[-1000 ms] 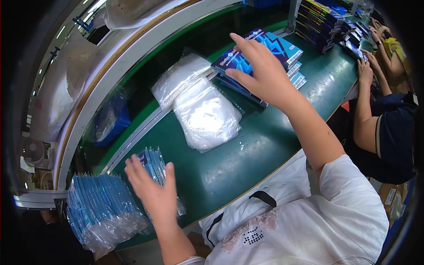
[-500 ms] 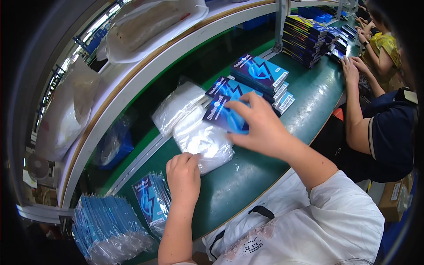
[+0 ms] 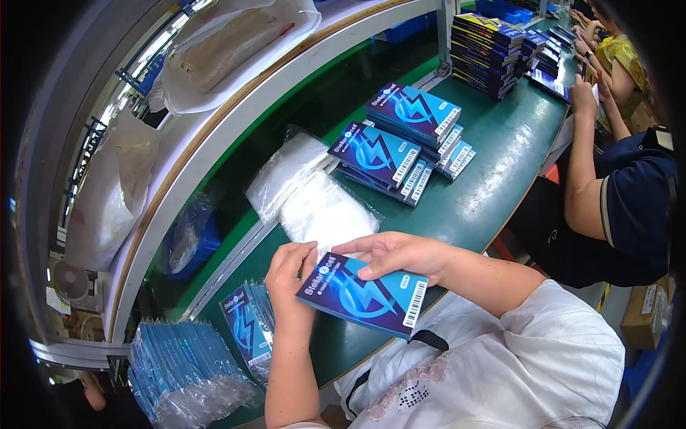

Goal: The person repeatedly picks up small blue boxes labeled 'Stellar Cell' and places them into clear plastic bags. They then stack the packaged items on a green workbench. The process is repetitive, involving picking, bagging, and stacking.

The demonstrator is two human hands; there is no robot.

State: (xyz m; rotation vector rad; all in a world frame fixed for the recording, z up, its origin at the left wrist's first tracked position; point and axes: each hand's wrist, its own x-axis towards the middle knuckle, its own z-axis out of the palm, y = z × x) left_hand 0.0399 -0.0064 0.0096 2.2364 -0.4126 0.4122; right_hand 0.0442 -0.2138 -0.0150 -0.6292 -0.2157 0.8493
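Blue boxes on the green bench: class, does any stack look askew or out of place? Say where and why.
Yes. The near stack of blue boxes beyond the hands is fanned out, edges stepping sideways, unlike the squarer dark stack farther along the bench. The left hand and right hand hold one flat box; nothing looks damaged.

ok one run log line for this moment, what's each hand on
left hand: grips left end of blue box | right hand: on box top | box: held above green table | behind: clear bags, box stacks

stacked blue boxes (image 3: 400,154) | clear bags of white goods (image 3: 314,200) | bagged blue packs (image 3: 182,361) | green table (image 3: 500,164)
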